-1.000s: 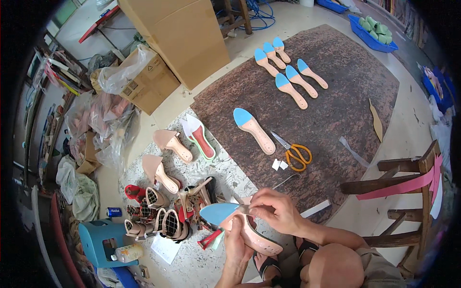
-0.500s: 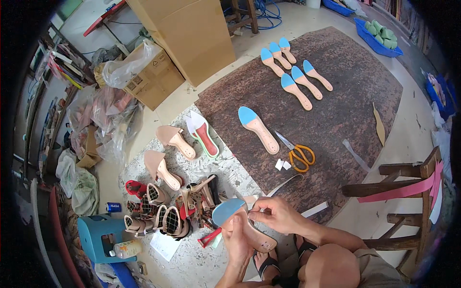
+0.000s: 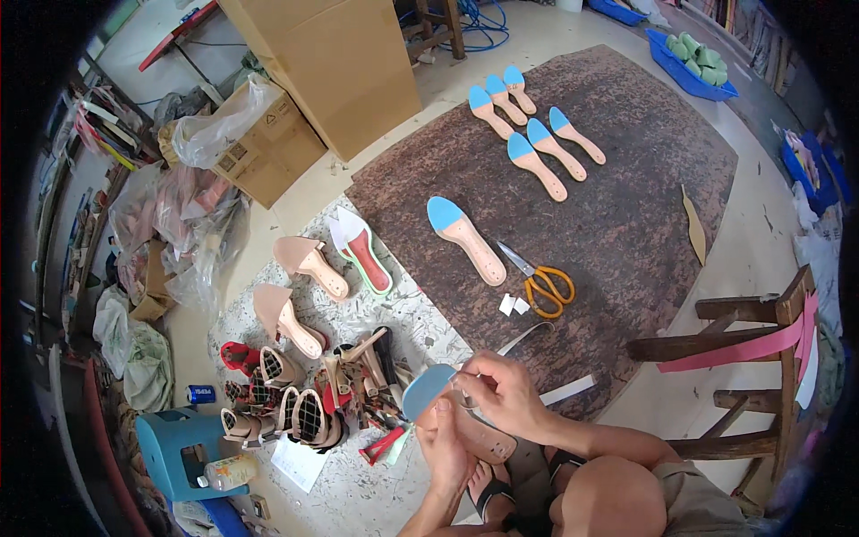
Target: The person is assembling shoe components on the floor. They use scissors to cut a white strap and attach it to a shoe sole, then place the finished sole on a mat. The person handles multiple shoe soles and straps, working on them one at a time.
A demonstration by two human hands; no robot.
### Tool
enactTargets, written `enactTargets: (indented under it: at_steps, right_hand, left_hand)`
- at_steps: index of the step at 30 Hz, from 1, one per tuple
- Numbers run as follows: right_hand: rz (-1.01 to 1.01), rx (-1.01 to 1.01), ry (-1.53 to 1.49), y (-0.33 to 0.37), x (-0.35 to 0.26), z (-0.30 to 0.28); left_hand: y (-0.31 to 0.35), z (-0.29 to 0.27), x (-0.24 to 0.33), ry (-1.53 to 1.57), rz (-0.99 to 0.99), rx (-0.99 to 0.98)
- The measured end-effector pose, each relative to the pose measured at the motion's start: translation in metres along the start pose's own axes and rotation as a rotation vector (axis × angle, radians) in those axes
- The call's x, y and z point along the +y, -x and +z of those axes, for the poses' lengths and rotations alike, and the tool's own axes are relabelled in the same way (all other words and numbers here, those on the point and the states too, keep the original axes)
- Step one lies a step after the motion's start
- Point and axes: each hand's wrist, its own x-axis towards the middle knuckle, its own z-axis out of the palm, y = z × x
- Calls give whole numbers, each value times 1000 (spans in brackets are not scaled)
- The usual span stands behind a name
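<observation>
My left hand (image 3: pixel 446 455) is closed round a beige shoe insole (image 3: pixel 490 442) with a blue toe part, its thumb lying across the upper face. Just beside the edge of the blue part, my right hand (image 3: pixel 503 390) is closed in a pinch; what sits between its fingertips is too small to make out. Ahead of my hands, a matching insole (image 3: pixel 470 240) lies on the dark mat (image 3: pixel 617 242). Scissors (image 3: pixel 546 291) with orange handles rest near its heel, beside white scraps (image 3: pixel 514 305). A white strip (image 3: pixel 568 390) lies right of my right hand.
Several blue-toed insoles (image 3: pixel 537 166) lie farther up the mat. Shoe uppers on soles (image 3: pixel 309 268) and a pile of sandals (image 3: pixel 309 412) are at left. A blue stool (image 3: pixel 170 447) stands lower left, a wooden stool (image 3: pixel 752 358) at right, cardboard boxes (image 3: pixel 331 72) behind.
My right hand has moved slightly up along the insole's edge, still pinched. The insole stays in my left hand. The whole view has shifted a little.
</observation>
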Motion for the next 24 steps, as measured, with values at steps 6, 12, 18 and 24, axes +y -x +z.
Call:
enactTargets:
  at_steps: [6,12,18,24]
  right_hand:
    - [-14,-72,96,1,5,4]
    - [-2,-188,8,3,-5,-12]
    - [94,-451,38,-9,-11,-32]
    - [106,-460,74,-1,5,-24]
  left_hand:
    - [0,7,3,11,106,-18]
    - [-5,0,13,-82,133,-25]
    - [-7,-13,12,-126,103,-24]
    - [-10,-5,8,-140,182,-84]
